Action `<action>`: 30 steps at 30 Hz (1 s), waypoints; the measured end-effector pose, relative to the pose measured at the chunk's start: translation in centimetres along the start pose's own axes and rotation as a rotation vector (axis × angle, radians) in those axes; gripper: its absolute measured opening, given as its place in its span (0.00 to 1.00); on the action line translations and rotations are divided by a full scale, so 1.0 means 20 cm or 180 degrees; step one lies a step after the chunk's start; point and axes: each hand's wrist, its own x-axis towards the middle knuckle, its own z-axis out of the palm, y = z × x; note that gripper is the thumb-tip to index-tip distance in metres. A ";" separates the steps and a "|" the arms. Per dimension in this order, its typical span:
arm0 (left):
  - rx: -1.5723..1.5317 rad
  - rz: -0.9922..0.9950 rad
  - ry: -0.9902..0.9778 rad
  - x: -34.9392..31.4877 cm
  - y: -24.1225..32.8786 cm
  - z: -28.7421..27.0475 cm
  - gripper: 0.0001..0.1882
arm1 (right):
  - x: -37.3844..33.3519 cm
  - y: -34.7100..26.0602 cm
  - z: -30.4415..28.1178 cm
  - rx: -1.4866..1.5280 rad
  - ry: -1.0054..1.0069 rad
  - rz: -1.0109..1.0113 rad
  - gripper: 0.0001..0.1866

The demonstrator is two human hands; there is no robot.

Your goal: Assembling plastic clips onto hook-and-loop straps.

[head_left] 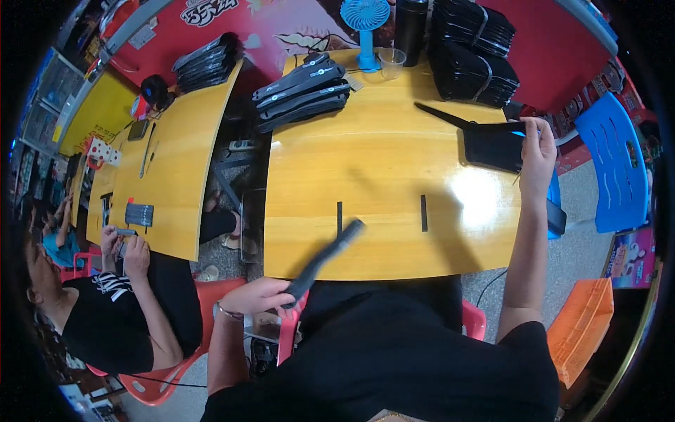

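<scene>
My left hand [256, 295] is closed round one end of a long dark piece [322, 259] at the table's near edge. Motion blurs that piece, and its kind is unclear. With my arm stretched out, my right hand [538, 144] pinches the end of a long, bent black strip [478, 126] at the table's right side. Under and beside this strip lies a flat black pouch-like piece [489, 151]. Two short black strips, a left one [339, 218] and a right one [424, 213], lie apart on the yellow tabletop [380, 169] in front of me.
At the back stand a pile of folded black pieces [302, 91], a blue fan [365, 32], a clear cup [392, 63], a black bottle [410, 32] and banded black bundles [474, 53]. A blue chair [612, 165] and an orange crate [580, 330] are right. Another person [105, 316] works left.
</scene>
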 end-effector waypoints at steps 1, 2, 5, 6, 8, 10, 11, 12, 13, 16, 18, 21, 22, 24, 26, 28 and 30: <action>-0.0422 -0.0101 0.0409 -0.02 -0.03 0.01 0.16 | 0.00 0.02 0.03 -0.0294 -0.0166 -0.0505 0.08; -0.0844 -0.0200 0.0813 -0.03 -0.04 0.01 0.17 | -0.01 0.03 0.06 -0.0597 -0.0331 -0.1005 0.07; -0.1884 0.0698 0.1110 0.05 -0.04 0.05 0.20 | -0.12 0.15 0.14 -0.2056 -0.0715 -0.2157 0.06; -0.2222 0.0870 0.1193 0.09 0.01 0.07 0.23 | -0.18 0.20 0.14 -0.2340 -0.0953 -0.2329 0.06; -0.2462 0.1032 0.1252 0.19 0.06 0.09 0.24 | -0.29 0.28 0.15 -0.2770 -0.1169 -0.2192 0.03; -0.2778 0.1347 0.1263 0.29 0.07 0.10 0.26 | -0.39 0.38 0.11 -0.3151 -0.1344 -0.1845 0.05; -0.2776 0.1339 0.1248 0.33 0.09 0.11 0.26 | -0.42 0.40 0.09 -0.3213 -0.1407 -0.1652 0.07; -0.2919 0.1554 0.1204 0.37 0.12 0.12 0.26 | -0.44 0.39 0.08 -0.3219 -0.1410 -0.1645 0.07; -0.3061 0.1771 0.1158 0.41 0.14 0.12 0.26 | -0.45 0.37 0.08 -0.3202 -0.1410 -0.1562 0.07; -0.3290 0.2041 0.1107 0.49 0.18 0.14 0.23 | -0.46 0.36 0.06 -0.3220 -0.1364 -0.1444 0.09; -0.3351 0.2119 0.1131 0.53 0.21 0.14 0.22 | -0.46 0.38 0.04 -0.3244 -0.1324 -0.1404 0.09; -0.3344 0.2115 0.1279 0.55 0.25 0.14 0.20 | -0.45 0.40 0.02 -0.3187 -0.1129 -0.1589 0.11; -0.3276 0.2144 0.1310 0.56 0.26 0.13 0.19 | -0.45 0.38 0.02 -0.3169 -0.1162 -0.1466 0.11; -0.3211 0.2160 0.1373 0.58 0.28 0.12 0.18 | -0.45 0.30 0.05 -0.2997 -0.1033 -0.1498 0.10; -0.3190 0.2181 0.1560 0.59 0.32 0.14 0.17 | -0.48 0.23 0.08 -0.2467 -0.1061 -0.1185 0.10; -0.3147 0.2319 0.1688 0.62 0.33 0.15 0.18 | -0.55 0.06 0.13 -0.1792 -0.1197 -0.1008 0.12; -0.3258 0.2509 0.1807 0.65 0.34 0.15 0.19 | -0.65 -0.06 0.21 -0.1452 -0.1640 -0.0939 0.13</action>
